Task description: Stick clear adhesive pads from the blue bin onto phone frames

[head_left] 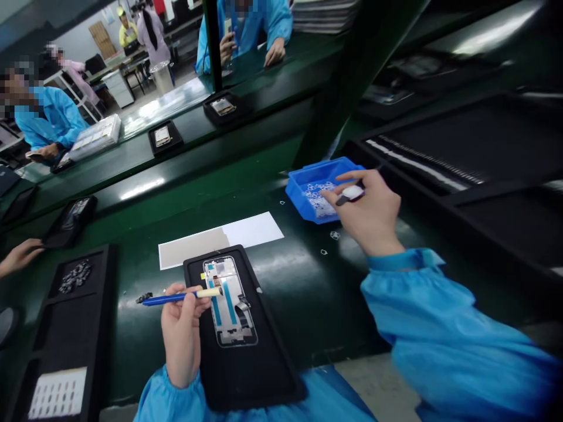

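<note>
My left hand (pixel 182 328) is closed around a blue pen-like stick (pixel 169 299) with a cream end, held across the left side of an opened phone frame (pixel 231 310). That frame, with blue strips and a loose flex cable, lies in a black tray (pixel 250 375). My right hand (pixel 369 208) hovers over the right side of a blue bin (pixel 303 205). Its bent fingers hold a small white-and-black object (pixel 350 194) whose kind I cannot make out. Small white ring-shaped pieces (pixel 321 196) fill the bin's floor. Several similar pieces (pixel 335 235) lie on the bench beside it.
A white-and-grey strip (pixel 253 230) lies behind the tray. At left, a compartment tray (pixel 103 305) holds small black parts (pixel 75 275) and a white sheet (pixel 59 392). A co-worker's hand (pixel 21 257) touches another phone tray (pixel 65 225). A green post (pixel 347 88) rises behind the bin.
</note>
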`<action>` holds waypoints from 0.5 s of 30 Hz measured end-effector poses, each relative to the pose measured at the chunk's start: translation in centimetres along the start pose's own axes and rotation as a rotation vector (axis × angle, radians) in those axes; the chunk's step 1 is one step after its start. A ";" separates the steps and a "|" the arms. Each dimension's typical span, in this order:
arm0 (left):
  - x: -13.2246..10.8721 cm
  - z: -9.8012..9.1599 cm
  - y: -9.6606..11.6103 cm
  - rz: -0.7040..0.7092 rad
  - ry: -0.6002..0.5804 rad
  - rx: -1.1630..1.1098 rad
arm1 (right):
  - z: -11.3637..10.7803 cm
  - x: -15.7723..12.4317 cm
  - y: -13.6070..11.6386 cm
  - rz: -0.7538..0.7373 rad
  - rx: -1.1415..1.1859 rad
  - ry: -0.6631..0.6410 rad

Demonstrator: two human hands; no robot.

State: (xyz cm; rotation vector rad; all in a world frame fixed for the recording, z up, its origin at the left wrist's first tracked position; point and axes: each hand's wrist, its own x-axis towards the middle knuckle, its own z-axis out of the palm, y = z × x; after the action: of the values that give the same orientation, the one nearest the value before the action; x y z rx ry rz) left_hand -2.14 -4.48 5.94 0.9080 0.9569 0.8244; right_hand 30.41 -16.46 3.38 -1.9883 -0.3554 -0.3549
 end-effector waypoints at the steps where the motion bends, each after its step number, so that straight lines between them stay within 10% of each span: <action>1: 0.1 -0.2 0.1 0.029 -0.024 0.049 | -0.2 0.6 0.6 -0.005 -0.030 -0.024; 7: 1.2 -0.7 0.8 0.331 -0.121 0.389 | 0.5 -4.4 -1.0 -0.262 0.080 -0.030; 15: 3.2 0.5 0.7 0.440 -0.178 0.610 | 3.4 -12.9 -4.8 -0.674 0.089 -0.672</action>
State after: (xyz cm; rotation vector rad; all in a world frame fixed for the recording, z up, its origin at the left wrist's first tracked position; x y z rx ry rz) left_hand -0.71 -1.47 5.71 1.7352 0.8735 0.8078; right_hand 17.04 -12.59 0.78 -1.8052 -1.4528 -0.0635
